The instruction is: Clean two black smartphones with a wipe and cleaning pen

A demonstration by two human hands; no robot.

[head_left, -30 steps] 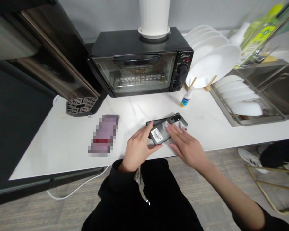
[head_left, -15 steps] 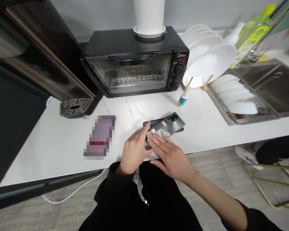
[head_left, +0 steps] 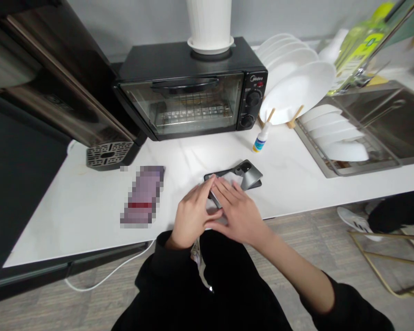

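Observation:
A grey smartphone [head_left: 252, 176] lies back up, tilted across a flat dark object [head_left: 207, 176] whose edges show beneath it. My left hand [head_left: 192, 212] is closed at the phone's left end; its fingertips are partly hidden. My right hand [head_left: 240, 212] presses a pale cloth [head_left: 233, 177] onto the phone's back, fingers together and the thumb pointing toward my left hand. The fingertips of both hands nearly meet over the phone. A small white bottle [head_left: 260, 140] with a blue and yellow label stands beyond the phone to the right.
A purple blurred-out object [head_left: 143, 195] lies on the white counter [head_left: 76, 207] at left. Behind are a toaster oven [head_left: 193, 105], a white pot [head_left: 210, 25] and a drinks machine [head_left: 65, 92]. Racked plates [head_left: 298, 92] and a sink [head_left: 382, 110] stand right. Another person's shoe [head_left: 359, 223] shows below.
My right hand has slid the cloth up along the phone's back toward the camera lenses, covering more of the middle. My left hand stays at the phone's left end.

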